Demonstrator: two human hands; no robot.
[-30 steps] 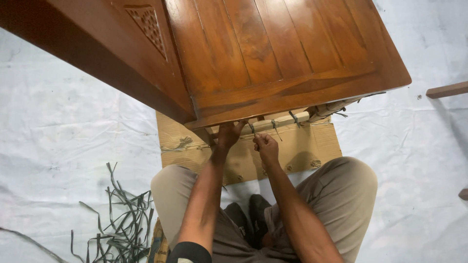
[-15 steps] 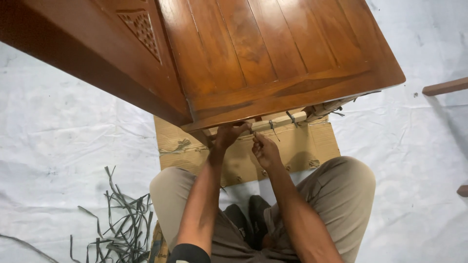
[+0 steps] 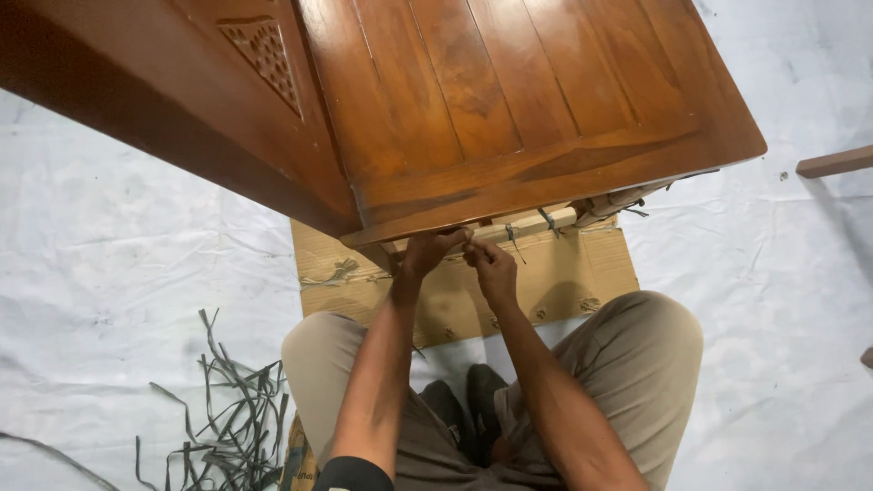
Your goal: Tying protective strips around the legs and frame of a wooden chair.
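While the head camera looks straight down, the left hand [image 3: 426, 252] and right hand [image 3: 492, 264] meet at a pale wooden slat [image 3: 523, 225] under the edge of the polished brown wooden cabinet [image 3: 509, 100]. The slat runs left to right, just ahead of both hands. The right hand seems pinched on a thin grey binding strip [image 3: 474, 244]; the left hand's curled fingers press the slat, grip unclear.

Over the last second the right hand [image 3: 494, 264], which had been fisted a little apart from the left hand [image 3: 426, 253], rose toward the pale wooden slat [image 3: 527, 225] under the cabinet [image 3: 509, 100] until its fingers met the left hand's fingertips.
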